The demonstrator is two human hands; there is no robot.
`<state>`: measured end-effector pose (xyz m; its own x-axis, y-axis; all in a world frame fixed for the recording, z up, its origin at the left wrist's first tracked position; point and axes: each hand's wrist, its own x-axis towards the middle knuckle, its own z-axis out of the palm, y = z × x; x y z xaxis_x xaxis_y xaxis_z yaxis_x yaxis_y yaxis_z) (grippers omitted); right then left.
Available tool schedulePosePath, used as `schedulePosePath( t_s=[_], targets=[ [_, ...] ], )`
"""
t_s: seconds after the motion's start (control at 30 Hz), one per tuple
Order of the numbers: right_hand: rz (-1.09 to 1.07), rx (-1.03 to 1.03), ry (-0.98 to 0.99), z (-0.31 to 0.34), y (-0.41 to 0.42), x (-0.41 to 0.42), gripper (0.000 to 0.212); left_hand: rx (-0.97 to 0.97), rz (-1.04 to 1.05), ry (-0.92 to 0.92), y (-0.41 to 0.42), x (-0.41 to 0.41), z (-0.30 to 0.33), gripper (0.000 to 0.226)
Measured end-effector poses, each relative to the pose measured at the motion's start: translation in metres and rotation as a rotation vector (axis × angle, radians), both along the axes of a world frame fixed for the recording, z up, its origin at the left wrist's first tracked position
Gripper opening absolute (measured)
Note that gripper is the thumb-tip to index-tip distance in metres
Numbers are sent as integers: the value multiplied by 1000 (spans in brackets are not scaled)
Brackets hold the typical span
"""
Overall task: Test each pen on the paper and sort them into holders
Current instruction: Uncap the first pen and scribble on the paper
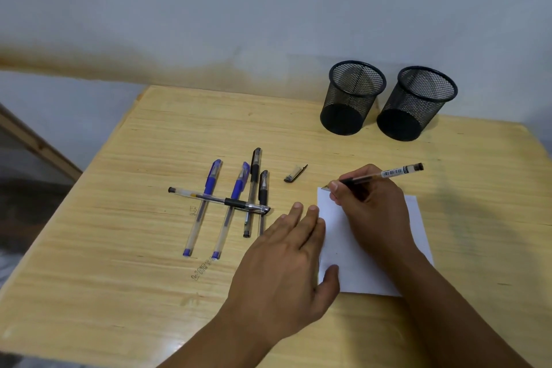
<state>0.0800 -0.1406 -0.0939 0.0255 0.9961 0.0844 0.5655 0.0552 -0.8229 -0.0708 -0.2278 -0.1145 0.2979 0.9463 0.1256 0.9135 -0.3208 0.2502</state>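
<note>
Pale blue wall [268,9], stained brown along its lower part, backs a light wooden table [119,248]. At the far right of the table stand two black mesh pen holders side by side, the left holder [352,98] and the right holder [416,104], close together.

A white sheet of paper [355,263] lies on the near right of the table. The right hand [369,206] grips an uncapped black pen [376,175] with curled fingers, its tip at the paper's far left corner and its barrel slanting up to the right. The left hand [286,263] lies flat with fingers straight, fingertips and thumb resting on the paper's left edge.

The pen's cap [295,173] lies on the table just beyond the paper, to its left.

Left of the hands lies a group of capped pens: two blue pens [203,209] [231,212] and two black pens [253,188] [263,197] roughly parallel, running near to far, with a fifth black pen [219,199] lying crosswise over them.
</note>
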Motion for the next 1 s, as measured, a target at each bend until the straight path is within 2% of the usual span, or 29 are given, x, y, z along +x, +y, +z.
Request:
schedulePosePath(
  t_s=[0.2, 0.47, 1.0],
  targets=[
    [-4, 18, -15, 0, 0, -1, 14, 13, -3, -29, 0, 0, 0, 63],
    [-3, 28, -25, 0, 0, -1, 8, 29, 3, -36, 1, 0, -1, 63],
    [0, 35, -81, 1, 0, -5, 11, 14, 2, -56, 1, 0, -1, 63]
  ],
)
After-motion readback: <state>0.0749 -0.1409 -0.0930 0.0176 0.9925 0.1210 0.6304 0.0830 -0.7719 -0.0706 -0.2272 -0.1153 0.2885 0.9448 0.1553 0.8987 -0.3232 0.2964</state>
